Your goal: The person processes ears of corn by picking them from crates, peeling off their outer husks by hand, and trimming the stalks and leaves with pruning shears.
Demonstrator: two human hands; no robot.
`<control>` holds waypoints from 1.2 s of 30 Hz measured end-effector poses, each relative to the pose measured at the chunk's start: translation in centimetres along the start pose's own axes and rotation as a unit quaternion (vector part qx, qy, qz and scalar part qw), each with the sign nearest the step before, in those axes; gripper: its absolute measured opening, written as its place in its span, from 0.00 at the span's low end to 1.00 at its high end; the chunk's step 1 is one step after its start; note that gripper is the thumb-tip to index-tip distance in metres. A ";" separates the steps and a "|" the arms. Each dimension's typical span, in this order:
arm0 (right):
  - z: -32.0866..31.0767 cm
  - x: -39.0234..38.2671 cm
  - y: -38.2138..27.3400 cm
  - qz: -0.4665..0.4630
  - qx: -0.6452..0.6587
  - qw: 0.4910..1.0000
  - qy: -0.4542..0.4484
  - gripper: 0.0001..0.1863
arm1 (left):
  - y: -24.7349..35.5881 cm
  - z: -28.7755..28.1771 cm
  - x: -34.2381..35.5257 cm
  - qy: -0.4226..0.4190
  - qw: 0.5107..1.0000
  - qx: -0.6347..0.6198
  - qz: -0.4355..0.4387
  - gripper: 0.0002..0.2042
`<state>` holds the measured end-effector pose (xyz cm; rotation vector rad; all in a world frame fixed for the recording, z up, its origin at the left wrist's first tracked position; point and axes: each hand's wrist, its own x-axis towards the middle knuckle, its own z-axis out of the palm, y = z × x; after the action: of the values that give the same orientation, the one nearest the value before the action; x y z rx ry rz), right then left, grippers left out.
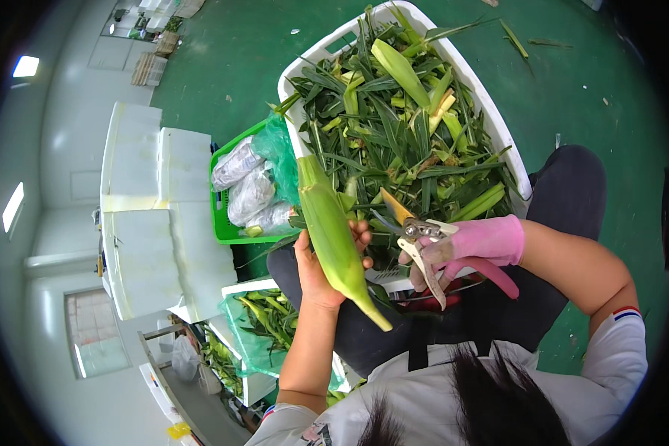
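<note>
Bare left hand (pixel 317 279): curled around a long, green, husk-covered corn ear (pixel 331 230) lying across the palm. Pink-gloved right hand (pixel 442 255): wrapped around metal pruning shears (pixel 410 230), right of the ear. Dark shirt print (pixel 317 434): illegible.

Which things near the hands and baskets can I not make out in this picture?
In the head view:
- Kernels of the corn ear: covered by its green husk.
- Palm of the left hand: behind the corn ear.
- Floor of the white basket: under heaped leaves.
- Contents of the plastic bags in the green basket: obscured by wrinkled, shiny plastic.
</note>
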<state>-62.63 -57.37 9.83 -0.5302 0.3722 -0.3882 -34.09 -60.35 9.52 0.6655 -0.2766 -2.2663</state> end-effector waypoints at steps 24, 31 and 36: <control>-0.3 0.3 -1.2 -0.150 0.038 0.958 0.242 0.15 | 0.2 2.5 0.2 0.083 0.973 0.195 0.088 0.53; 1.8 1.9 2.6 -0.185 -0.264 0.900 0.293 0.30 | 5.1 4.5 0.5 0.143 0.865 0.120 0.466 0.21; 2.6 4.5 3.6 -0.152 -0.358 0.873 0.295 0.36 | 2.7 4.4 1.0 0.127 0.807 0.130 0.562 0.24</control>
<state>-56.72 -55.44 8.85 -1.2121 1.0533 -0.7266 -35.39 -62.96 13.90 0.6691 -0.6502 -0.9892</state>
